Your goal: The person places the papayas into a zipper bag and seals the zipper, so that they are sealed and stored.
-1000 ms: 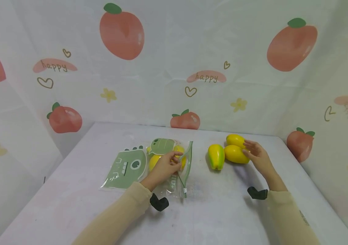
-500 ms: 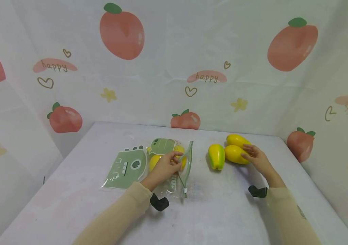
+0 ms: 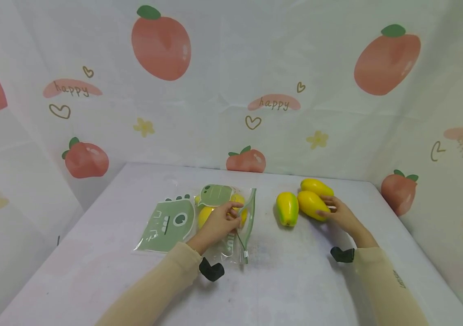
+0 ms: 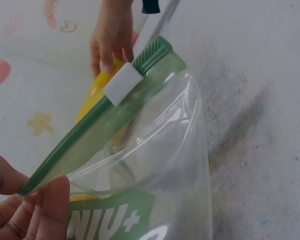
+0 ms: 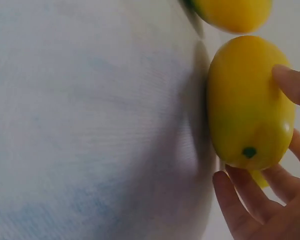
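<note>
A clear slider-zip bag point(image 3: 227, 246) with a green print and yellow fruit inside lies on the table. My left hand point(image 3: 220, 222) pinches its green zip edge between thumb and fingers, holding the mouth raised. The white slider point(image 4: 123, 84) sits near the far end of that edge. On the right, my right hand point(image 3: 339, 215) grips a yellow mango point(image 3: 312, 206), thumb on one side and fingers curled round its end. In the right wrist view the mango point(image 5: 250, 100) shows a small dark green spot at its end.
Another yellow mango point(image 3: 316, 184) lies just behind the held one. A yellow-green mango point(image 3: 287, 209) lies to its left. A flat green monster-print bag point(image 3: 168, 226) lies left of the open bag. A printed cloth wall point(image 3: 211, 113) stands behind the table.
My right hand has lowered onto the front mango and closed round it, and the mango has tilted. The left hand and its bag stay in place.
</note>
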{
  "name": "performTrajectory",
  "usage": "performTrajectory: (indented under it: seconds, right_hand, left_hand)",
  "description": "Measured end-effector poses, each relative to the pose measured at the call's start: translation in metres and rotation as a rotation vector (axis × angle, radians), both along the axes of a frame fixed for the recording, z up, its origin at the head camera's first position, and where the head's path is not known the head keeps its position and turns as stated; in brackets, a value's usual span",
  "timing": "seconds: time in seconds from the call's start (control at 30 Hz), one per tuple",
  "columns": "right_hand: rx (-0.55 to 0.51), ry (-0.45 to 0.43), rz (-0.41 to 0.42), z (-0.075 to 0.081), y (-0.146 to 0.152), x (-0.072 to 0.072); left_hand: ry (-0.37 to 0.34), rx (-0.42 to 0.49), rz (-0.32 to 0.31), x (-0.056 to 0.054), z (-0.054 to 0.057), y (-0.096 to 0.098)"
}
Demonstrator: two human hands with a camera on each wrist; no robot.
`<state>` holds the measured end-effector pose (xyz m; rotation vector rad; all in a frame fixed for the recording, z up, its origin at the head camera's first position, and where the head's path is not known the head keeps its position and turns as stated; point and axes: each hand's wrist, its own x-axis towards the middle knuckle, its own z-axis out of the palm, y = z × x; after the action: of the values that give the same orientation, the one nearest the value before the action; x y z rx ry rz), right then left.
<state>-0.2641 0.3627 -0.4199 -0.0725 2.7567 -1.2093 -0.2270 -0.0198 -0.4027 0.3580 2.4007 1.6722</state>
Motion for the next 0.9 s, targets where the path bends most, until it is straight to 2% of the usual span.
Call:
performTrajectory:
  seconds: [0.47,0.9]
  right_hand:
    - [0.066,-0.03,0.008,-0.004,-0.007,-0.002]
    - [0.086,-0.003,-0.072,0.004,-0.002,0.013]
  left_hand:
    - [0.004,0.001,-0.002,0.001,0.0,0.0]
    - [-0.007,0.01,0.004,0.001,0.0,-0.002]
